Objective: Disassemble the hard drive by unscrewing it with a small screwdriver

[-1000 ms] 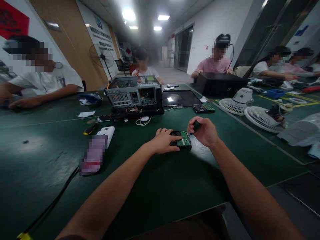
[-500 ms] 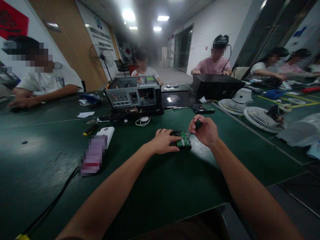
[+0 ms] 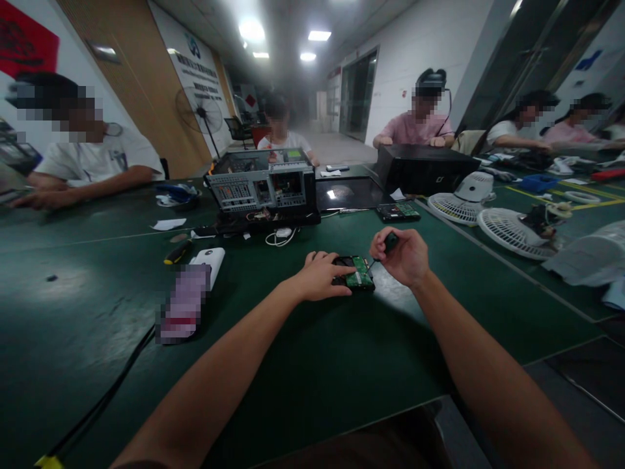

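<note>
A hard drive (image 3: 360, 276) lies on the green table with its green circuit board facing up. My left hand (image 3: 319, 277) holds it from the left, the index finger resting on the board and the thumb along the near edge. Between the fingers of my right hand (image 3: 407, 257) is a screwdriver (image 3: 390, 242) with a dark handle. Its thin shaft slants down to the right side of the board; the exact spot under the tip is too small to make out.
Ahead stands an opened computer case (image 3: 263, 185). A second circuit-board drive (image 3: 398, 212) lies beyond my right hand. White fan parts (image 3: 512, 231) sit to the right. On the left are a yellow-black screwdriver (image 3: 178, 252) and a white power bank (image 3: 215, 260). Several people sit around the table.
The screwdriver's handle has turned and tilted slightly in my right hand, and its fingers have shifted a little. My left hand and the hard drive stay in place.
</note>
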{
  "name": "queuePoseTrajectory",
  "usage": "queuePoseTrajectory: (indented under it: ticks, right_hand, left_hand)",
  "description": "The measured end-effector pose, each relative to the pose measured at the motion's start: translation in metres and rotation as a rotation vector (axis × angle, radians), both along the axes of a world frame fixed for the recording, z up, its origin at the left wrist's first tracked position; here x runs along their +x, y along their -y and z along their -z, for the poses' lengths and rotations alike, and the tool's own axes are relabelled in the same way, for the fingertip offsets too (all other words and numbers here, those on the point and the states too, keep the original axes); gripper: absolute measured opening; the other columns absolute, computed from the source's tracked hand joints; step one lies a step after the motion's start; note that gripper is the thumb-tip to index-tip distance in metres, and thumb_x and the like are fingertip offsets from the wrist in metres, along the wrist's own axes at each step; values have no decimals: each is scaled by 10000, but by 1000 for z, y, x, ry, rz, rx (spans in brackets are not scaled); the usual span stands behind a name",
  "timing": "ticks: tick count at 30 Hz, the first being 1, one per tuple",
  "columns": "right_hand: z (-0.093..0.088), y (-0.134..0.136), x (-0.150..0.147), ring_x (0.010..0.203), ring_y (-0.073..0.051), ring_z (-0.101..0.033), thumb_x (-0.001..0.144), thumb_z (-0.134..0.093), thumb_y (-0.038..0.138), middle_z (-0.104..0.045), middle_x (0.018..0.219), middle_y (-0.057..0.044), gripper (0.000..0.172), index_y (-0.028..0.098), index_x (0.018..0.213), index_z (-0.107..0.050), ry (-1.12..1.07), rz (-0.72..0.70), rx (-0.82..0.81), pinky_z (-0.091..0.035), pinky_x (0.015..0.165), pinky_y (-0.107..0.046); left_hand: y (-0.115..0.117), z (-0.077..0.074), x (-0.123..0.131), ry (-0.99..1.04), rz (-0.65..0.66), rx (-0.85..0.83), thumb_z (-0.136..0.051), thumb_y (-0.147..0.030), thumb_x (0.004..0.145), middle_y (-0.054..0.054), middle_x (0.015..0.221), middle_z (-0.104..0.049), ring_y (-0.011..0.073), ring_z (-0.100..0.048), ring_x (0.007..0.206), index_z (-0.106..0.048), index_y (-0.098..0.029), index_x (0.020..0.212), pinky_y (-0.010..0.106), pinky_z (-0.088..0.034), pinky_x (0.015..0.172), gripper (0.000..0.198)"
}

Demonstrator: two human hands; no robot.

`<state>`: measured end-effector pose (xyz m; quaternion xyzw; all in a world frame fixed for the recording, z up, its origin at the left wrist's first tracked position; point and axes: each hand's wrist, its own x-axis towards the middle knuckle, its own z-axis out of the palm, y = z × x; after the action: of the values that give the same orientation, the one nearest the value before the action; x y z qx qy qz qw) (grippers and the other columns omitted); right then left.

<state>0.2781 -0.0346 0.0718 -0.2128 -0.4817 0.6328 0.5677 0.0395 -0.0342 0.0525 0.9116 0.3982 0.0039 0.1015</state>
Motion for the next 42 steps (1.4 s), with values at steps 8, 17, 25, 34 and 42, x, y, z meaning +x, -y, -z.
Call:
queuePoseTrajectory:
  ticks: [8,17,25,34,42]
  right_hand:
    - [1,0,1,602,-160,-450,834,-510,353,-500,671,-28,264,194,749,-703,-10,-21,3,-352,611,-331]
    - [0,1,-1,729,-199,-559,783,-576,320,-597,781,-39,125,216,779,-645,-4,-1,-38,-444,714,-366]
    - [1,1,1,733,-183,-577,782,-630,245,-612,788,-8,141,238,922,-639,42,34,-1,-453,710,-338]
    - [-8,9,-1,732,-207,-580,724,-621,260,-606,835,-49,50,214,712,-607,83,48,9,-456,700,-375]
    - [-5,5,3,616,-181,-523,796,-551,245,-590,669,-26,202,202,891,-723,115,34,49,-390,623,-336]
  left_hand:
    - [0,1,1,1,-4,4,-510,-767,896,69,1598,-373,407,-378,1379,-445,-506,1517,600,-259,1128,676]
    - [0,-1,1,6,0,-11,-505,-764,901,78,1592,-375,415,-371,1382,-445,-509,1515,600,-257,1126,668]
    - [0,-1,1,6,-1,-13,-504,-771,896,74,1592,-371,410,-370,1381,-445,-506,1516,598,-257,1126,677]
    - [1,-4,1,-2,0,-31,-503,-766,899,65,1616,-352,417,-355,1396,-430,-497,1529,599,-232,1142,688]
    - [0,-1,2,-8,-5,-15,-519,-756,898,66,1601,-366,404,-377,1375,-429,-510,1524,603,-248,1135,679]
